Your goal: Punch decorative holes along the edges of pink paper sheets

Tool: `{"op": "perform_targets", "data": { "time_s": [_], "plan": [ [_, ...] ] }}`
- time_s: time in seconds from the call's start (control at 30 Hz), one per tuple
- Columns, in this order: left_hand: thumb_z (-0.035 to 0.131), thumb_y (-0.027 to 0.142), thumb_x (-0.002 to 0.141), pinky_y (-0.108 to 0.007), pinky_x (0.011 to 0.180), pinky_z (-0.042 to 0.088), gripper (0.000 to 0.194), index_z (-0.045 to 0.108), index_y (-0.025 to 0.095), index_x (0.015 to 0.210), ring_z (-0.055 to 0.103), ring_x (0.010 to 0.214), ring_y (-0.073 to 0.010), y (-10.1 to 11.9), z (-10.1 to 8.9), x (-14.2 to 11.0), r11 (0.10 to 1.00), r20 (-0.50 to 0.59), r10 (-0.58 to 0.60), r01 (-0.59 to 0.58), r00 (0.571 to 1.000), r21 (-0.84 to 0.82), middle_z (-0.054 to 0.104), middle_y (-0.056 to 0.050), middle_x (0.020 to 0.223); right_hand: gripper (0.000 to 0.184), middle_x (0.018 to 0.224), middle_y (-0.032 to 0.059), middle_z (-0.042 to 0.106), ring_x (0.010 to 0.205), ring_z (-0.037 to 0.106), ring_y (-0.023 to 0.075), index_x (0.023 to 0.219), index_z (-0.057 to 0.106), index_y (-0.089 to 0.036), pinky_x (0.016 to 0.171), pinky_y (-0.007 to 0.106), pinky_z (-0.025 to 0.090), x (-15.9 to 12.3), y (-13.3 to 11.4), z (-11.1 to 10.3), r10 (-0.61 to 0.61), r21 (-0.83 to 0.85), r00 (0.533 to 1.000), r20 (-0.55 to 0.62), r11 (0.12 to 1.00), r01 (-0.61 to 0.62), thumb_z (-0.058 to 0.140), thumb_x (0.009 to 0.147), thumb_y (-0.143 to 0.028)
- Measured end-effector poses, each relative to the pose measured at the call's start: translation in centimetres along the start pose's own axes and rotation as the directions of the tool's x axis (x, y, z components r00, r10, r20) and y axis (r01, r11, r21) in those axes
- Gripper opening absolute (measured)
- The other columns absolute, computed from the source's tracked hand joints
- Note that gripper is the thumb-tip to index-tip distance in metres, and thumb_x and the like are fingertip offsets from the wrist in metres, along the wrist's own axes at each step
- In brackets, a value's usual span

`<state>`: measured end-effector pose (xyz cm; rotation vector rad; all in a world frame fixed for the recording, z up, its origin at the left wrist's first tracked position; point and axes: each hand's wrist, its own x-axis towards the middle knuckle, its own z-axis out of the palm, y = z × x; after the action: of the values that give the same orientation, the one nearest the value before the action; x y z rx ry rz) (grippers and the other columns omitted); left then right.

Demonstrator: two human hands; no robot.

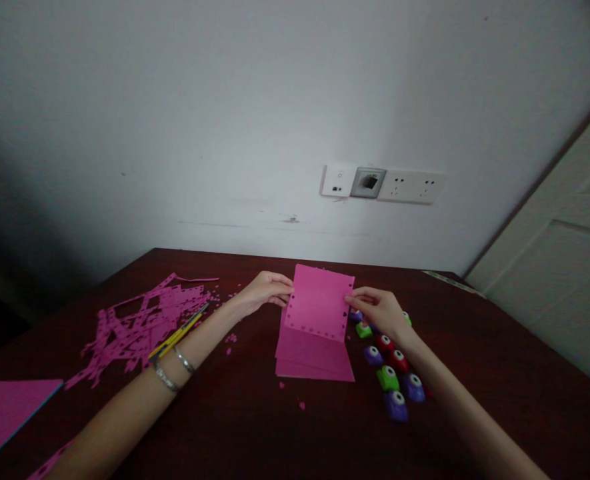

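Observation:
Between my two hands a pink sheet of paper [321, 300] is held up by its side edges, with small holes punched along its sides and bottom. My left hand [266, 292] pinches the left edge, and my right hand [377, 308] pinches the right edge between thumb and finger. Below and behind it more pink sheets [315, 370] lie in a loose stack on the table. Several craft punches [388, 378] in purple, green and red stand under and near my right hand; some are partly hidden by it.
A heap of pink paper scraps [139, 327] lies at the left, with a yellow utility knife [182, 333] beside my left forearm. Small pink cut-outs [231, 339] are scattered around the dark wooden table [215, 427]. A larger pink sheet [9, 413] is at the near left. Wall sockets [409, 187] are behind.

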<state>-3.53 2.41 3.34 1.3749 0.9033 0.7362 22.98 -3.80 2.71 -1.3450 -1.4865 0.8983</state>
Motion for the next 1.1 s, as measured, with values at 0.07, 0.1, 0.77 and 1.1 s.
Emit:
{"op": "perform_targets", "data": {
  "time_s": [0.07,0.1,0.77,1.1],
  "plan": [
    [0.068,0.026,0.066,-0.030,0.067,0.049,0.024,0.064,0.011,0.085,0.062,0.070,-0.0152,0.1,0.1,0.0,1.000,-0.013,0.009,-0.009,1.000,0.003,0.067,-0.009,0.079,0.032,0.058,-0.0006,0.061,0.038,0.045,0.0068,0.072,0.064,-0.015,0.033,0.020,0.036,0.0,-0.5,-0.5,0.005,0.023,0.999,-0.051,1.000,-0.004,0.068,0.062,-0.045],
    [0.067,0.027,0.068,-0.030,0.068,0.049,0.023,0.064,0.012,0.085,0.062,0.072,-0.0153,0.1,0.1,0.0,1.000,-0.035,0.015,-0.014,0.999,0.016,0.067,-0.010,0.083,0.033,0.058,-0.0006,0.061,0.038,0.046,0.0072,0.073,0.064,-0.015,0.033,0.020,0.036,0.0,-0.7,-1.0,0.009,0.039,0.996,-0.085,0.999,-0.005,0.070,0.061,-0.045],
    [0.052,0.016,0.071,-0.026,0.058,0.048,0.017,0.060,0.012,0.085,0.061,0.066,-0.0137,-2.8,-0.7,2.3,0.978,-0.135,-0.010,0.037,0.991,0.204,0.066,-0.008,0.080,0.015,0.046,-0.0025,0.057,0.036,0.049,0.0075,0.064,0.063,-0.015,0.031,0.017,0.039,-0.6,2.6,1.0,0.195,-0.100,0.973,0.123,0.978,-0.184,0.068,0.064,-0.029],
    [0.048,0.014,0.072,-0.026,0.061,0.047,0.020,0.061,0.012,0.087,0.060,0.074,-0.0151,-3.0,-0.5,3.2,0.821,-0.163,0.154,-0.034,0.975,0.569,0.064,-0.007,0.084,0.025,0.061,0.0037,0.067,0.050,0.062,0.0165,0.089,0.063,-0.015,0.038,0.023,0.048,-1.1,0.4,0.6,0.258,-0.317,0.964,0.063,0.921,-0.225,0.065,0.068,-0.027]
  ]
}}
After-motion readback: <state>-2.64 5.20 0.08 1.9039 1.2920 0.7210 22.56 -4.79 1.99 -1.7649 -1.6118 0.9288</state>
